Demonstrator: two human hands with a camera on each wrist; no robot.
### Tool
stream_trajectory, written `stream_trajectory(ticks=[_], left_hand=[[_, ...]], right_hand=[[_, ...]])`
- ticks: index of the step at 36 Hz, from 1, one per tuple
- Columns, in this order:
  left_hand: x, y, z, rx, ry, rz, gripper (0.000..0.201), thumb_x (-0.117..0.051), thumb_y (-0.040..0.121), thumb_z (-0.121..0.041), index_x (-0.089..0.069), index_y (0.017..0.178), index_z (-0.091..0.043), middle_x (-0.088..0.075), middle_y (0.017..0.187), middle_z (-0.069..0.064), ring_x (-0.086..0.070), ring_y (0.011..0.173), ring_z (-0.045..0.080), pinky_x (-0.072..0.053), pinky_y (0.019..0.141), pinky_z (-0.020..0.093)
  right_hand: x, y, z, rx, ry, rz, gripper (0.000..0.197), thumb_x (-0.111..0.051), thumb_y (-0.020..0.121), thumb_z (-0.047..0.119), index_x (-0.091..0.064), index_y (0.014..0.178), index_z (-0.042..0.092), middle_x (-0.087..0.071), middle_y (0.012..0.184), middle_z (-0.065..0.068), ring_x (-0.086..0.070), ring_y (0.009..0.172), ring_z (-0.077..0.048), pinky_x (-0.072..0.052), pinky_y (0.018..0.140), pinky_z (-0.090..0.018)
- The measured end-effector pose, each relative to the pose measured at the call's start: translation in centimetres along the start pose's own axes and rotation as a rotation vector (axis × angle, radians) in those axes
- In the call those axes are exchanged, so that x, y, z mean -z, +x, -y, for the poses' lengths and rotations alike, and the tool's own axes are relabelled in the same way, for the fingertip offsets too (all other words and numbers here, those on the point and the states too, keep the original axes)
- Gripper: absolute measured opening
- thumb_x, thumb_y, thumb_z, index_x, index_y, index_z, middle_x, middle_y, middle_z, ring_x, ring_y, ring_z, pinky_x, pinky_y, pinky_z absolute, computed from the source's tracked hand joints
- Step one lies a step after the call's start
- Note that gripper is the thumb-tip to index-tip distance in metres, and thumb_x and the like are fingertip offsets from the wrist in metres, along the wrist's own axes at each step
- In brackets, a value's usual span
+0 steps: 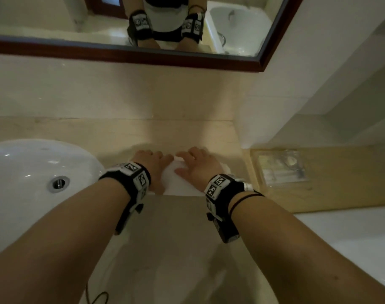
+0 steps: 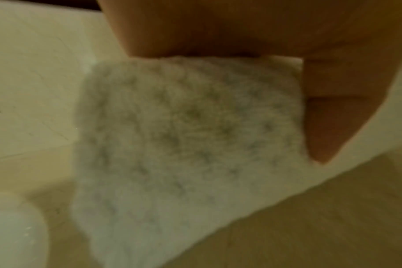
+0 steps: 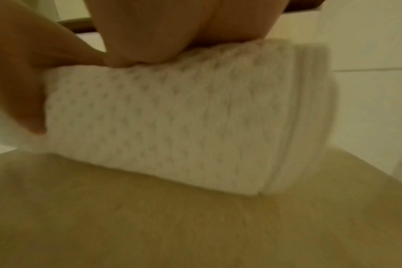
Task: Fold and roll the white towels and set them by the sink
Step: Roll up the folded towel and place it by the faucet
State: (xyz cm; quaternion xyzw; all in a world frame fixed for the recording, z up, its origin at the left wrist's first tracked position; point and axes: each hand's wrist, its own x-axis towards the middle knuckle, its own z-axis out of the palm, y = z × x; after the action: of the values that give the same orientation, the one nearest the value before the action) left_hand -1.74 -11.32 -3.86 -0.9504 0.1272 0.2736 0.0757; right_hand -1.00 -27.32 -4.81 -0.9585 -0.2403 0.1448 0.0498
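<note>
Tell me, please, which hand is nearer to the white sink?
Left. The left hand holds the towel at the end beside the sink; the right hand holds its farther end.

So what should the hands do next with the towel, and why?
Probably let go and lift away. The white towel already looks rolled, its layered end showing, and lies on the counter just beside the sink, with the left hand and right hand holding it.

towel (image 3: 172, 127): white waffle-weave cloth, matt | sink (image 1: 22, 163): glossy ceramic | counter (image 1: 176, 227): smooth stone
</note>
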Motion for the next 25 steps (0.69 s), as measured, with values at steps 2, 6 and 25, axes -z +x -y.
stream_trajectory(ticks=[2, 6, 25], left_hand=[[0.4, 0.4, 0.2, 0.008, -0.046, 0.048, 0.091, -0.068, 0.069, -0.051, -0.018, 0.143, -0.032, -0.043, 0.131, 0.0, -0.044, 0.119, 0.025, -0.035, 0.101, 0.036], [0.3, 0.7, 0.6, 0.023, -0.256, 0.188, 0.084, -0.077, 0.067, -0.037, -0.031, 0.138, -0.029, -0.045, 0.135, 0.0, -0.046, 0.122, 0.024, -0.041, 0.098, 0.036], [-4.3, -5.6, 4.6, -0.098, 0.116, -0.174, 0.105, -0.068, 0.071, -0.057, -0.003, 0.149, -0.03, -0.02, 0.15, 0.003, -0.025, 0.136, 0.025, -0.018, 0.113, 0.036]], right_hand=[[-0.4, -1.0, 0.0, 0.047, -0.079, 0.044, 0.075, -0.048, 0.084, 0.065, -0.021, 0.146, 0.032, -0.031, 0.141, -0.001, -0.031, 0.128, -0.025, -0.028, 0.106, -0.038], [-0.1, -1.4, -0.1, 0.059, -0.323, 0.182, 0.105, -0.067, 0.07, 0.061, 0.002, 0.147, 0.041, -0.018, 0.149, -0.002, -0.023, 0.135, -0.028, -0.013, 0.114, -0.053], [1.4, 1.0, 2.0, -0.07, 0.351, 0.677, 0.084, -0.076, 0.072, 0.038, -0.031, 0.142, 0.042, -0.055, 0.128, 0.006, -0.055, 0.111, -0.025, -0.049, 0.094, -0.041]])
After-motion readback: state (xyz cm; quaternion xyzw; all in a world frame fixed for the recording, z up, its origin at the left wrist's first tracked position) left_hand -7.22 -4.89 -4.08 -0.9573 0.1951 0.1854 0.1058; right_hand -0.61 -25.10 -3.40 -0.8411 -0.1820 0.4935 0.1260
